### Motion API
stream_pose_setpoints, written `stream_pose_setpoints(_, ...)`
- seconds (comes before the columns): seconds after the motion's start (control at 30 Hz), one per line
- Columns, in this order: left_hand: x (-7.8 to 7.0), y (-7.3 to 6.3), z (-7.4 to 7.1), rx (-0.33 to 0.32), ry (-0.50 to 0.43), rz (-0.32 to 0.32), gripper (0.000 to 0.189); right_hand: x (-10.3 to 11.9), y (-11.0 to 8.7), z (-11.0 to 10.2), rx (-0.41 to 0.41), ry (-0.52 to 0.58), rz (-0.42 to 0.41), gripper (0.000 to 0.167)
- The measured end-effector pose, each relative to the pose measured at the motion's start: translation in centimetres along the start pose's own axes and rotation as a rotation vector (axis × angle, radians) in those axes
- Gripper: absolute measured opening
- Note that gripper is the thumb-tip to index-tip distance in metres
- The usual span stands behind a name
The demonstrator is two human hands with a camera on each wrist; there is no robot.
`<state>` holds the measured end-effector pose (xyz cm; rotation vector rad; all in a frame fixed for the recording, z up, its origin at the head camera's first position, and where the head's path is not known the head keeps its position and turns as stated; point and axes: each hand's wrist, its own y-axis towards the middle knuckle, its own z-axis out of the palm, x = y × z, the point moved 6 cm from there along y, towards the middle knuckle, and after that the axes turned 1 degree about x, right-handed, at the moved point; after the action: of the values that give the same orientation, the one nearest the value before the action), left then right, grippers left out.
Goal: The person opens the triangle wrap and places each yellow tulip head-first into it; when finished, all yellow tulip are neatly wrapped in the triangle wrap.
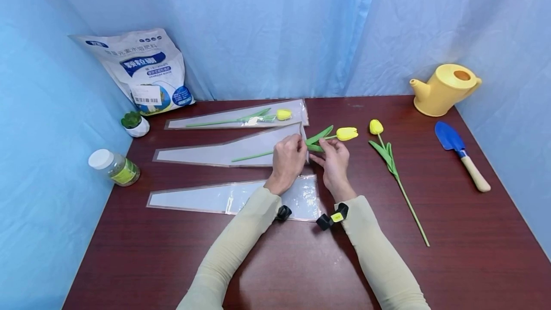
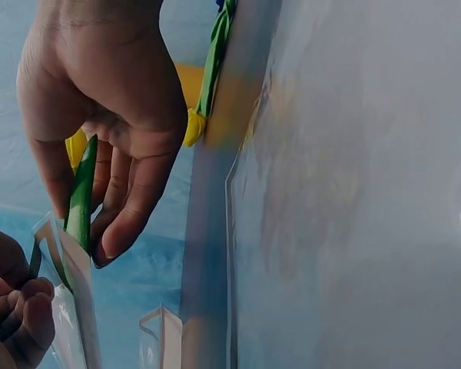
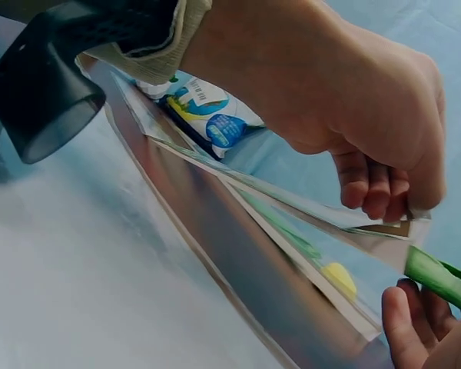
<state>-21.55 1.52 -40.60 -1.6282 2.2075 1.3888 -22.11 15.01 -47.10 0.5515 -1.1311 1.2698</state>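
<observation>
My left hand (image 1: 289, 159) pinches the upper edge at the wide end of the middle clear-fronted flower sleeve (image 1: 206, 153), lifting it off the table. A yellow artificial tulip (image 1: 347, 134) lies partly in that sleeve; its stem is inside, while the bloom and part of the green leaves stick out to the right. My right hand (image 1: 336, 161) holds the tulip around its leaves, just outside the sleeve's mouth. In the left wrist view, the right hand's thumb and fingers lie on either side of a green leaf (image 2: 81, 200). The right wrist view shows the left fingertips on the sleeve's rim (image 3: 399, 229).
Behind lies another sleeve (image 1: 172, 123) with a tulip (image 1: 283, 115) inside; in front, a flat sleeve (image 1: 185, 200). A loose tulip (image 1: 376, 127) is at right, near a blue trowel (image 1: 449, 136) and yellow watering can (image 1: 439, 92). Fertilizer bag (image 1: 142, 71), small potted plant (image 1: 137, 126) and jar (image 1: 122, 171) stand left.
</observation>
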Motion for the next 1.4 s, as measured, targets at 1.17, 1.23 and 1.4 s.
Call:
stream_pose_setpoints(1.17, -0.3, 0.0, 0.0, 0.013, -0.04, -0.008, 0.011, -1.0, -0.3, 0.0, -0.031, 0.024, 0.113, 0.008)
stream_pose_setpoints(1.23, -0.3, 0.0, 0.0, 0.017, -0.052, -0.006, 0.011, -1.1, -0.3, 0.1, -0.035, 0.025, 0.121, 0.007)
stream_pose_setpoints(1.4, -0.5, 0.0, 0.0, 0.02, -0.075, 0.01, 0.011, -1.3, -0.5, 0.3, -0.025, 0.022, 0.133, 0.004)
